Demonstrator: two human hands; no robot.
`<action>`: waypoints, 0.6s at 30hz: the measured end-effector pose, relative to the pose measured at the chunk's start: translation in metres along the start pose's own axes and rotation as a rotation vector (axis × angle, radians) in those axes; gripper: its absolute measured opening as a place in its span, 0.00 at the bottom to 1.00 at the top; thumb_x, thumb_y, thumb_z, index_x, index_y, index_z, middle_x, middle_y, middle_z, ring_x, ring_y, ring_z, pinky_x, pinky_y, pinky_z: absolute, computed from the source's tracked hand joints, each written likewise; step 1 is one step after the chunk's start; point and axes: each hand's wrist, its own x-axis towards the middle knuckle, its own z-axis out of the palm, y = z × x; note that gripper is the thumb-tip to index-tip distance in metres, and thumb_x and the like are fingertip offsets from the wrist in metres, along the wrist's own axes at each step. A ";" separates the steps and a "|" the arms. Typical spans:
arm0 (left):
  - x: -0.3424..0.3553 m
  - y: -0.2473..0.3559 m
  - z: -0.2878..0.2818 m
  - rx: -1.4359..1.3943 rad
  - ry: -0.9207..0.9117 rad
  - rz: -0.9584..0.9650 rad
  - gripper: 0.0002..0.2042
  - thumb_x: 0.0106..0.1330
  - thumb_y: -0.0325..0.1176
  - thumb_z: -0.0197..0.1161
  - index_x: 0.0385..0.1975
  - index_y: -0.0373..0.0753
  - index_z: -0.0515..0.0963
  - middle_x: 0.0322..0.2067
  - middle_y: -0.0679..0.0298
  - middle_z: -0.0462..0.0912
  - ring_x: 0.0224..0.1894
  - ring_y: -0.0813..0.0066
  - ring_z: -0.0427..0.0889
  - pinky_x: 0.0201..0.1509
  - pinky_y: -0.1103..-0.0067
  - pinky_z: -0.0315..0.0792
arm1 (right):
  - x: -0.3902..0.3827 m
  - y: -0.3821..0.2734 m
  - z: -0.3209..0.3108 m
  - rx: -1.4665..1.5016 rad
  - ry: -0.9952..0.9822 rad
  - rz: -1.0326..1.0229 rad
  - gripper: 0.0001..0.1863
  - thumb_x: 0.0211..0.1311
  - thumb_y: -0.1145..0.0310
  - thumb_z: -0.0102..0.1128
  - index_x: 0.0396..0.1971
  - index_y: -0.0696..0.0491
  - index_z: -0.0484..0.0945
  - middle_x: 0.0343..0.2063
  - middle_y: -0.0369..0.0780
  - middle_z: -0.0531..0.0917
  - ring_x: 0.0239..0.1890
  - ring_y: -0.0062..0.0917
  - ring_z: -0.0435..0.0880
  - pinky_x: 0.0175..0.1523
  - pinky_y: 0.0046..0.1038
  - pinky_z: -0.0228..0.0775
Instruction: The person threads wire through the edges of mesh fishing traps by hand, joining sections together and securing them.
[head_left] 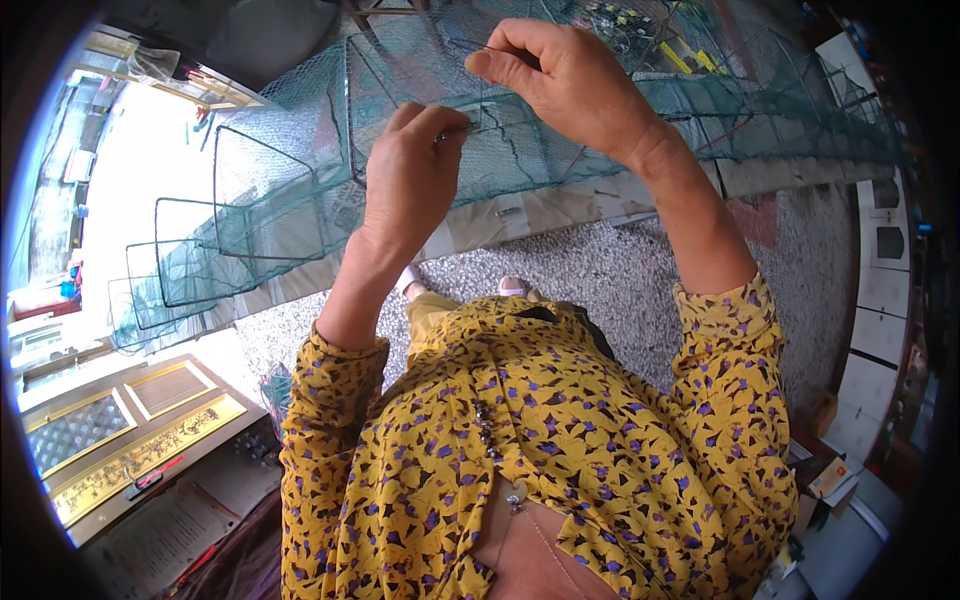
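A long green mesh net trap [570, 165] with dark rectangular wire frames stretches across the table in front of me. My left hand [410, 175] is raised over its near side, with thumb and fingers pinched together; what they hold is too small to make out. Higher and to the right, my right hand [570, 85] is closed in a pinch on a thin dark strand [468, 44] that sticks out to the left of its fingertips. Close to my left hand stands one upright wire frame [349, 110], and other frames [160, 250] spread the net toward the left.
A pale cloth-covered table edge [530, 208] runs below the net, above a speckled floor [620, 270]. Yellow pieces [690, 55] lie on the net's far side. A gold-trimmed panel [150, 430] is at lower left; white cabinets [880, 330] line the right.
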 end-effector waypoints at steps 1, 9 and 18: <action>-0.001 -0.002 0.000 -0.001 0.001 0.007 0.05 0.59 0.23 0.60 0.34 0.35 0.80 0.29 0.61 0.77 0.22 0.76 0.75 0.28 0.82 0.70 | 0.000 0.000 0.001 -0.009 0.002 0.011 0.16 0.60 0.57 0.59 0.24 0.55 0.76 0.13 0.36 0.72 0.16 0.19 0.68 0.22 0.25 0.60; -0.004 -0.002 -0.005 0.020 -0.007 -0.002 0.05 0.58 0.23 0.61 0.33 0.35 0.80 0.29 0.60 0.77 0.24 0.73 0.78 0.28 0.80 0.71 | 0.002 -0.001 0.005 0.016 0.012 -0.010 0.15 0.60 0.58 0.59 0.25 0.56 0.76 0.13 0.36 0.72 0.15 0.17 0.66 0.21 0.23 0.59; 0.001 -0.006 -0.007 0.011 -0.030 -0.002 0.03 0.57 0.26 0.60 0.30 0.38 0.79 0.27 0.58 0.75 0.28 0.58 0.76 0.33 0.70 0.70 | 0.007 -0.002 0.009 0.027 0.007 -0.005 0.18 0.57 0.57 0.61 0.16 0.53 0.72 0.12 0.39 0.75 0.15 0.26 0.74 0.23 0.29 0.65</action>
